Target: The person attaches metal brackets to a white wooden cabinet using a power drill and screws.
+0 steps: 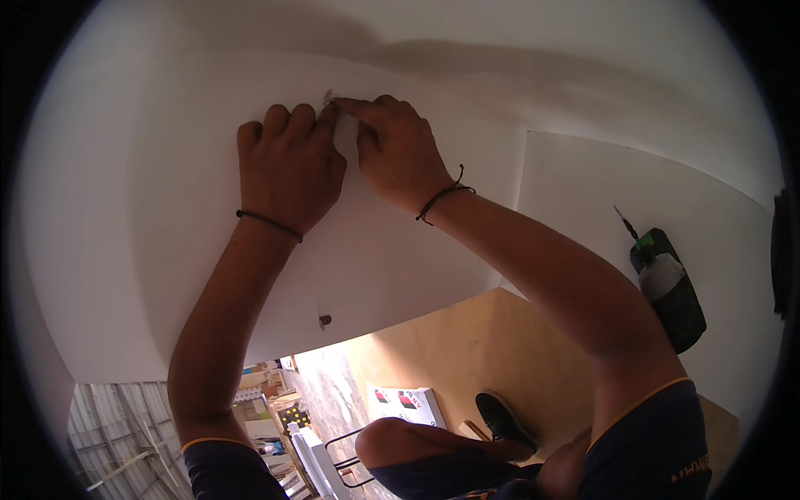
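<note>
Small metallic fitting point(328, 96), on white panel point(400, 258), upper middle of view. At it, extended index fingertips of left hand point(287, 162) and right hand point(402, 154), almost meeting; remaining fingers curled; cannot tell whether pinching or merely touching. Lower on panel, second small fitting point(325, 320). Far right, green-and-black power tool point(668, 292). Below, dark shoe point(502, 421) on brown surface point(442, 350).

a power drill point(664, 277) and corrugated sheeting point(125, 429) suggest a workshop.
</note>
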A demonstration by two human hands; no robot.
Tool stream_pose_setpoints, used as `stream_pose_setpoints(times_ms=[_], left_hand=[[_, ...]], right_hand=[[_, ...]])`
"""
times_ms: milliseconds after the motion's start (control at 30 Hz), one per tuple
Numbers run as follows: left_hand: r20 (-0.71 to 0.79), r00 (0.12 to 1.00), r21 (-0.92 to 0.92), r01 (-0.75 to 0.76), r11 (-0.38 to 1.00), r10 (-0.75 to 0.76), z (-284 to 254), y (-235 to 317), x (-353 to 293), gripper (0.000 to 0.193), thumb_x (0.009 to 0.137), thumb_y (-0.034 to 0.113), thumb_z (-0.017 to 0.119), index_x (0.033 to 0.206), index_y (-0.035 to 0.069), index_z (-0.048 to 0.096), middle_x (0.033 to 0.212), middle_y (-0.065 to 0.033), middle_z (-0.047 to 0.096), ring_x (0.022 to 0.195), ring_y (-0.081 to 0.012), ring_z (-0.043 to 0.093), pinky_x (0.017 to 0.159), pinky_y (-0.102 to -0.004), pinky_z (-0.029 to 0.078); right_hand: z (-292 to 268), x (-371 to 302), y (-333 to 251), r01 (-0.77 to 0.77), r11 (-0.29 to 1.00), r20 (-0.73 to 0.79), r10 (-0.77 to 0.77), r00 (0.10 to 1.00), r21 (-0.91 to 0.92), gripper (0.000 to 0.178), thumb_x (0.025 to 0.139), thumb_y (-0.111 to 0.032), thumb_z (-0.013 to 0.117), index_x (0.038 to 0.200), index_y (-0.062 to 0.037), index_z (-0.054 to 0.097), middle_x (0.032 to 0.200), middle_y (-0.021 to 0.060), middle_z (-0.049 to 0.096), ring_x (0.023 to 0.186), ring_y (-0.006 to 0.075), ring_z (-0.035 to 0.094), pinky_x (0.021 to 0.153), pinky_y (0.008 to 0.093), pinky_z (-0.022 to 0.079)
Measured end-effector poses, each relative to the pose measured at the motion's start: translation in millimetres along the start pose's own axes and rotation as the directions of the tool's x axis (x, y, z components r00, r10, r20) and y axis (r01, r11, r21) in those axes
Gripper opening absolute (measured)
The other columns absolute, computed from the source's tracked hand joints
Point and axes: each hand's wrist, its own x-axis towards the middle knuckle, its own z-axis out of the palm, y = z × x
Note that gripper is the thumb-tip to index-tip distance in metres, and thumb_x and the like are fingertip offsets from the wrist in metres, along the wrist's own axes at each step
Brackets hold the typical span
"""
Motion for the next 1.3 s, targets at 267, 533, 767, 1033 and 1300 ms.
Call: stream_pose_setpoints(times_ms=[267, 533, 767, 1033, 1300], left_hand=[[0.037, 0.999, 0.024, 0.014, 1.000, -0.015, 0.3, 3.7, -0.6, 0.035, 0.072, 0.017, 0.061, 0.106, 0.010, 0.066, 0.083, 0.0006, 0.054, 0.081, -0.0170, 0.051, 0.070, -0.0363, 0.036], [0.004, 1.000, -0.009, 0.002, 1.000, -0.002, -1.3, 3.3, 2.3, 0.037, 0.072, 0.017, 0.061, 0.108, 0.010, 0.065, 0.083, -0.0005, 0.053, 0.081, -0.0177, 0.051, 0.069, -0.0353, 0.037], [0.066, 0.997, -0.006, 0.035, 0.999, -0.034, -1.6, 3.0, 2.3, 0.040, 0.074, 0.018, 0.060, 0.112, 0.010, 0.063, 0.087, -0.0022, 0.054, 0.084, -0.0195, 0.052, 0.072, -0.0361, 0.038], [0.075, 0.997, 0.008, 0.033, 0.999, -0.034, -1.5, 3.4, 2.5, 0.041, 0.074, 0.018, 0.061, 0.114, 0.010, 0.063, 0.087, -0.0022, 0.054, 0.085, -0.0202, 0.052, 0.073, -0.0367, 0.039], [0.097, 0.995, 0.019, 0.028, 0.999, -0.030, -1.9, 3.1, 2.2, 0.044, 0.073, 0.019, 0.062, 0.117, 0.013, 0.061, 0.088, -0.0021, 0.054, 0.086, -0.0207, 0.053, 0.074, -0.0371, 0.040]], right_hand=[[0.9, -1.7, 5.1, 0.085, 0.995, -0.067, -0.088, 0.994, -0.049, 0.036, 0.080, 0.000, 0.050, 0.109, -0.0133, 0.067, 0.084, 0.0074, 0.059, 0.082, 0.0268, 0.055, 0.073, 0.0399, 0.048], [0.2, 0.5, 6.2, 0.083, 0.995, -0.054, -0.086, 0.995, -0.058, 0.037, 0.078, -0.004, 0.053, 0.110, -0.0160, 0.067, 0.090, 0.0066, 0.060, 0.086, 0.0266, 0.055, 0.073, 0.0412, 0.045], [2.0, 0.6, 5.9, 0.033, 0.998, -0.015, -0.033, 0.999, -0.046, 0.039, 0.078, -0.006, 0.054, 0.113, -0.0167, 0.065, 0.094, 0.0075, 0.061, 0.091, 0.0271, 0.056, 0.077, 0.0431, 0.045], [2.1, 0.1, 4.6, 0.105, 0.994, -0.111, -0.106, 0.988, -0.016, 0.037, 0.082, -0.001, 0.050, 0.114, -0.0120, 0.064, 0.085, 0.0098, 0.060, 0.082, 0.0292, 0.056, 0.073, 0.0406, 0.049], [-2.1, -0.8, 5.0, 0.203, 0.933, -0.065, -0.232, 0.970, -0.298, 0.044, 0.076, -0.004, 0.057, 0.117, -0.0169, 0.063, 0.084, 0.0034, 0.058, 0.080, 0.0223, 0.055, 0.069, 0.0368, 0.044]])
